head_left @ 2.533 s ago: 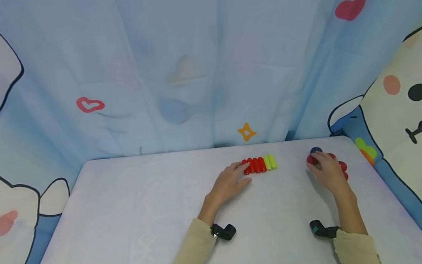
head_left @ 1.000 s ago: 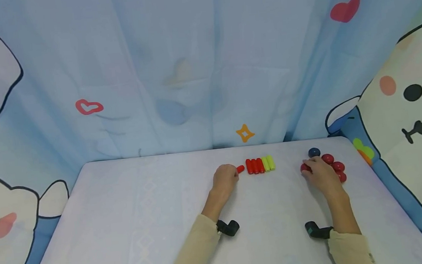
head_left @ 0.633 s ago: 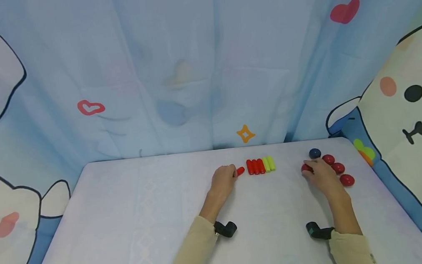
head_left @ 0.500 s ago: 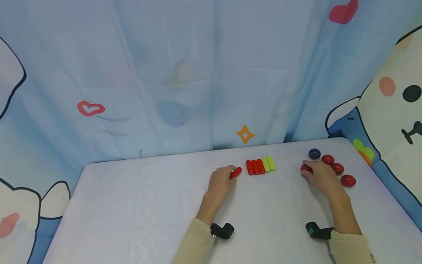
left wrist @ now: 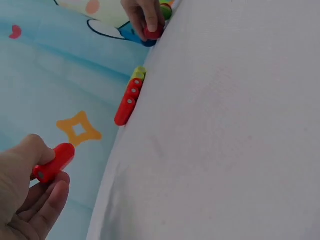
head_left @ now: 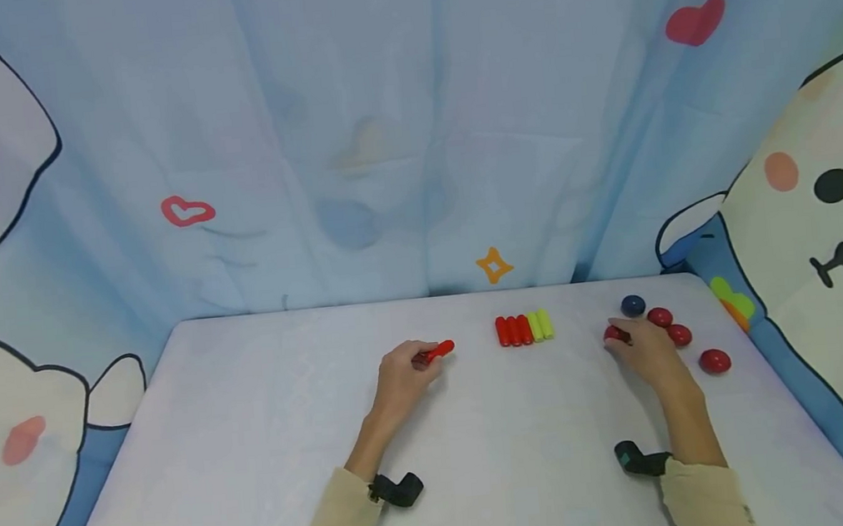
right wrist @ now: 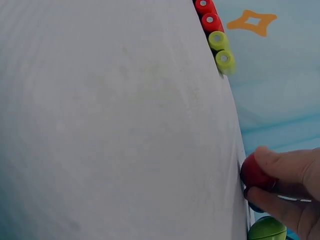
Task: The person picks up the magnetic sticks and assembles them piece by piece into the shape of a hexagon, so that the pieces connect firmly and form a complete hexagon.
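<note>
My left hand (head_left: 399, 382) pinches a short red rod (head_left: 440, 350) between thumb and fingers, left of the row. In the left wrist view this rod (left wrist: 56, 162) has a small grey disc in its near end. Three red rods (head_left: 513, 330) and two lime rods (head_left: 544, 324) lie side by side. At the right, my right hand (head_left: 655, 353) pinches a red ball (right wrist: 255, 172) close over the table, its thumb covering part of it. Beside that hand are a dark blue ball (head_left: 633, 305) and several glossy red balls (head_left: 679, 335).
One red ball (head_left: 715, 361) sits apart, near the right edge of the white table (head_left: 270, 426). The right wrist view shows a green ball (right wrist: 267, 229) below the fingers. A blue printed curtain (head_left: 350, 135) hangs behind the table.
My left hand has taken a red rod off the row's left end and carried it left. One red ball has shifted rightward from the others; my right hand stays near its ball.
</note>
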Available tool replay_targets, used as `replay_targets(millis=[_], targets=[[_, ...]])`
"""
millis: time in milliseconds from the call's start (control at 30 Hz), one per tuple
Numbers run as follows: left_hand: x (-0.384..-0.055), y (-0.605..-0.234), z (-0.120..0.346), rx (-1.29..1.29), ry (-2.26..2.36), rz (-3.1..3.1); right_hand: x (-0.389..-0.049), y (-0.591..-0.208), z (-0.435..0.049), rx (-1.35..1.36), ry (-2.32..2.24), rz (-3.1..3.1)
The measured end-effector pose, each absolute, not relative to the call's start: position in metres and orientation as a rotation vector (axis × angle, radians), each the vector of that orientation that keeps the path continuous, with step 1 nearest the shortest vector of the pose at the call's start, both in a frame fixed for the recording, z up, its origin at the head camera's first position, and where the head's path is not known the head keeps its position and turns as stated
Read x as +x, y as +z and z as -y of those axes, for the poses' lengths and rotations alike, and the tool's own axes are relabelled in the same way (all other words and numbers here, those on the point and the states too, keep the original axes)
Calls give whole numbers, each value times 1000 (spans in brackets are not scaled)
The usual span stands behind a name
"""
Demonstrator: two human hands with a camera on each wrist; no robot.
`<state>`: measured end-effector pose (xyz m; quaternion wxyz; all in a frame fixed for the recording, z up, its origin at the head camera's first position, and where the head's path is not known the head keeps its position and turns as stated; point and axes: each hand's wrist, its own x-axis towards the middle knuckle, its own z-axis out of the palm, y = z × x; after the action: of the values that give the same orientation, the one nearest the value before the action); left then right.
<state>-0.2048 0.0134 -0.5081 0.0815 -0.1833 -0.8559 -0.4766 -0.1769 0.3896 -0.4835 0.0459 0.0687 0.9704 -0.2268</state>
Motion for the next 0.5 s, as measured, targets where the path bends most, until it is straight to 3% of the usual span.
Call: replay_targets(millis=[500], targets=[[-194, -487, 19, -563, -1687, 2385, -186, -483, -371, 344, -1090, -3120]])
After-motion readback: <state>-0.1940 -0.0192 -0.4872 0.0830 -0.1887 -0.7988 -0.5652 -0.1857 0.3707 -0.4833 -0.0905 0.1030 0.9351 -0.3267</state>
